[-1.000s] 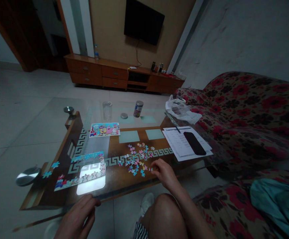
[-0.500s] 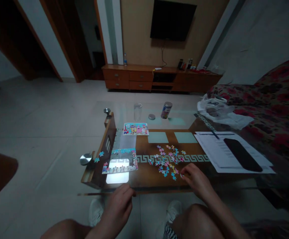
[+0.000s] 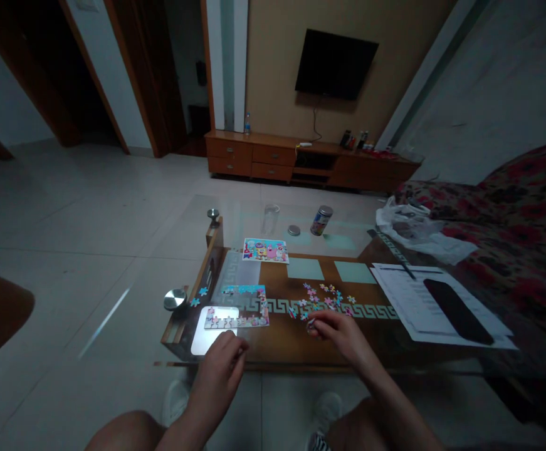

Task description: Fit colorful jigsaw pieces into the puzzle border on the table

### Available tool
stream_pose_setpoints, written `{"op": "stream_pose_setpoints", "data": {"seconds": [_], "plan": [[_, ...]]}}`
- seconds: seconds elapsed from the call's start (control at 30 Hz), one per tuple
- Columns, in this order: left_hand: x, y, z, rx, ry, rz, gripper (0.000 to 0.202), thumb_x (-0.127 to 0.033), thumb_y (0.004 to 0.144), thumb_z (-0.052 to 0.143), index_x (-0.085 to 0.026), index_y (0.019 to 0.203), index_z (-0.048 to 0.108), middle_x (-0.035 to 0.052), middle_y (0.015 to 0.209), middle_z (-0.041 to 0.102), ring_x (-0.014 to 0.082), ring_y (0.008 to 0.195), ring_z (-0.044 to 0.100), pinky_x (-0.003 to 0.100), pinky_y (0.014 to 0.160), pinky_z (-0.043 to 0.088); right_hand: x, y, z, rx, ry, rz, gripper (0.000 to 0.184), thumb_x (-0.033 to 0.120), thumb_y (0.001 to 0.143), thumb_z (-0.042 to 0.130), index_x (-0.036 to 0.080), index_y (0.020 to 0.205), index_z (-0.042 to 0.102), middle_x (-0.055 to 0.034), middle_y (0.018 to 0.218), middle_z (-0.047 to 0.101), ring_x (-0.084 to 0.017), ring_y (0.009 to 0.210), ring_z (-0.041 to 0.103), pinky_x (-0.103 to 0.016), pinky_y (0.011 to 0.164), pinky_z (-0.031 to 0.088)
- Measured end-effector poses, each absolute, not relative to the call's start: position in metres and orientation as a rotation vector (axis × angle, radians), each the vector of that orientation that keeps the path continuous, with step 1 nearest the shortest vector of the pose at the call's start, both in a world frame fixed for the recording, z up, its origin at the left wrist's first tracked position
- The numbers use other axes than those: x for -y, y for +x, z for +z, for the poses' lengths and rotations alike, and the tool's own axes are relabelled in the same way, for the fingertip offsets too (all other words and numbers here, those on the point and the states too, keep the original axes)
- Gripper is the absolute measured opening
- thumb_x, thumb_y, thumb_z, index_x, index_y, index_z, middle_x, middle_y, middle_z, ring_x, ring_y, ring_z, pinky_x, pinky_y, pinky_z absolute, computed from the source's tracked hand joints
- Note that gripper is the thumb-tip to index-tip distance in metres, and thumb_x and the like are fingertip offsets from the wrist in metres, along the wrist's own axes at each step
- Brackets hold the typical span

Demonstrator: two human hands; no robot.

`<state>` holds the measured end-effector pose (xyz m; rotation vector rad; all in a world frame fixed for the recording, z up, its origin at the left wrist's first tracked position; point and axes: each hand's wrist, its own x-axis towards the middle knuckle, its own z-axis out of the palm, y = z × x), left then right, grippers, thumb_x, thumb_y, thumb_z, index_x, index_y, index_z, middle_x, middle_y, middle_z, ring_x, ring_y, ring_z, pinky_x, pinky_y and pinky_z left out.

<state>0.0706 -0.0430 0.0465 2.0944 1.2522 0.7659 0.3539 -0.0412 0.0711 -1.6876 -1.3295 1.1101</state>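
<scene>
Puzzle piece: a small one (image 3: 311,324), pinched at the near side of the pile; its print too small to read from here.
Right hand (image 3: 340,332): thumb and fingertips closed together on that piece, a light grip that probably suits something so thin.
Loose pile: jigsaw pieces (image 3: 313,292) scattered on the glass table (image 3: 296,347), spread rather than heaped, presumably so each can be seen and picked.
Puzzle border: joined strips (image 3: 264,307) along the top, right and bottom, the middle see-through; laid left of the pile, within easy reach of both hands, I'd judge.
Left hand (image 3: 223,360): half curled over the table's near edge, just below the border; whether anything sits in the fingers, I cannot tell.
Two blue pieces: apart (image 3: 199,297), left of the border, perhaps sorted by colour.
Picture card: printed cartoon scene (image 3: 266,252), flat beyond the border, likely kept in sight as a guide.
Clear jar: (image 3: 271,219) standing, round lid (image 3: 294,230) flat beside it, printed can (image 3: 321,220) further right; all out of the hands' way.
Papers: (image 3: 395,300) far right, phone (image 3: 458,311) on top, perhaps weighing them down.
</scene>
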Motion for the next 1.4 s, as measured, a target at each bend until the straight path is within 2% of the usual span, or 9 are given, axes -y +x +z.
{"op": "stream_pose_setpoints", "data": {"seconds": [0.13, 0.37, 0.47, 0.6, 0.67, 0.83, 1.0, 1.2, 1.4], "plan": [[0.021, 0.050, 0.054, -1.356, 2.086, 0.805, 0.017, -0.015, 0.087, 0.040, -0.019, 0.087, 0.056, 0.0059, 0.090, 0.059, 0.0209, 0.091, 0.056, 0.035, 0.080, 0.046, 0.009, 0.301, 0.076, 1.265, -1.519, 1.328, 0.034, 0.042, 0.068, 0.063, 0.017, 0.091, 0.065, -0.0028, 0.069, 0.067, -0.017, 0.065, 0.063, -0.030, 0.062, 0.048], [0.008, 0.017, 0.063, -1.526, 2.232, 0.486, 0.033, -0.006, 0.079, 0.043, -0.017, 0.103, 0.062, 0.0100, 0.110, 0.059, 0.0246, 0.104, 0.054, 0.041, 0.089, 0.045, -0.039, 0.233, 0.052, 1.274, -1.386, 1.525, 0.026, 0.033, 0.066, 0.067, 0.016, 0.084, 0.062, 0.0017, 0.059, 0.063, -0.012, 0.053, 0.057, -0.026, 0.056, 0.045], [0.017, 0.019, 0.065, -1.541, 2.267, 0.376, 0.039, -0.003, 0.076, 0.042, -0.017, 0.107, 0.061, 0.0110, 0.122, 0.056, 0.0254, 0.114, 0.051, 0.042, 0.095, 0.043, -0.058, 0.210, 0.044, 1.440, -1.507, 1.403, 0.019, 0.023, 0.070, 0.062, 0.015, 0.087, 0.066, 0.0002, 0.063, 0.065, -0.013, 0.055, 0.057, -0.026, 0.056, 0.045], [0.024, 0.025, 0.067, -1.530, 2.280, 0.266, 0.039, -0.004, 0.076, 0.044, -0.015, 0.110, 0.061, 0.0136, 0.137, 0.048, 0.0300, 0.130, 0.039, 0.048, 0.103, 0.037, -0.077, 0.185, 0.044, 1.743, -1.601, 1.124, 0.019, 0.011, 0.072, 0.059, 0.016, 0.087, 0.070, -0.0047, 0.082, 0.072, -0.017, 0.075, 0.063, -0.028, 0.070, 0.048], [0.023, 0.027, 0.069, -1.535, 2.264, 0.243, 0.040, -0.005, 0.076, 0.047, -0.015, 0.112, 0.060, 0.0147, 0.142, 0.044, 0.0316, 0.135, 0.034, 0.051, 0.106, 0.034, -0.082, 0.176, 0.045, 1.828, -1.603, 1.039, 0.020, 0.010, 0.074, 0.058, 0.016, 0.088, 0.070, -0.0053, 0.082, 0.072, -0.017, 0.075, 0.064, -0.027, 0.071, 0.048], [0.015, 0.027, 0.071, -1.555, 2.245, 0.230, 0.037, -0.007, 0.077, 0.049, -0.013, 0.112, 0.059, 0.0167, 0.144, 0.040, 0.0323, 0.135, 0.034, 0.052, 0.108, 0.034, -0.088, 0.163, 0.045, 1.943, -1.637, 0.934, 0.015, 0.007, 0.073, 0.060, 0.014, 0.082, 0.070, -0.0046, 0.073, 0.071, -0.016, 0.068, 0.063, -0.025, 0.066, 0.045], [0.014, 0.029, 0.073, -1.556, 2.258, 0.189, 0.041, -0.007, 0.077, 0.050, -0.013, 0.117, 0.058, 0.0164, 0.141, 0.044, 0.0321, 0.133, 0.038, 0.051, 0.106, 0.036, -0.088, 0.154, 0.045, 2.008, -1.600, 0.857, 0.012, 0.010, 0.074, 0.062, 0.016, 0.079, 0.071, -0.0047, 0.079, 0.072, -0.016, 0.074, 0.063, -0.024, 0.068, 0.044], [0.015, 0.030, 0.071, -1.564, 2.254, 0.171, 0.046, -0.005, 0.076, 0.050, -0.009, 0.122, 0.054, 0.0198, 0.142, 0.042, 0.0339, 0.133, 0.037, 0.051, 0.107, 0.035, -0.086, 0.149, 0.046, 2.071, -1.673, 0.806, 0.014, 0.011, 0.075, 0.060, 0.017, 0.080, 0.072, -0.0038, 0.080, 0.072, -0.016, 0.075, 0.063, -0.023, 0.068, 0.043], [0.016, 0.029, 0.061, -1.550, 2.279, 0.315, 0.044, -0.005, 0.075, 0.049, -0.012, 0.118, 0.056, 0.0188, 0.140, 0.045, 0.0335, 0.131, 0.040, 0.052, 0.105, 0.037, -0.084, 0.148, 0.048, 2.070, -1.727, 0.783, 0.015, 0.013, 0.077, 0.059, 0.018, 0.080, 0.072, -0.0037, 0.081, 0.073, -0.016, 0.076, 0.064, -0.022, 0.067, 0.042]]}}
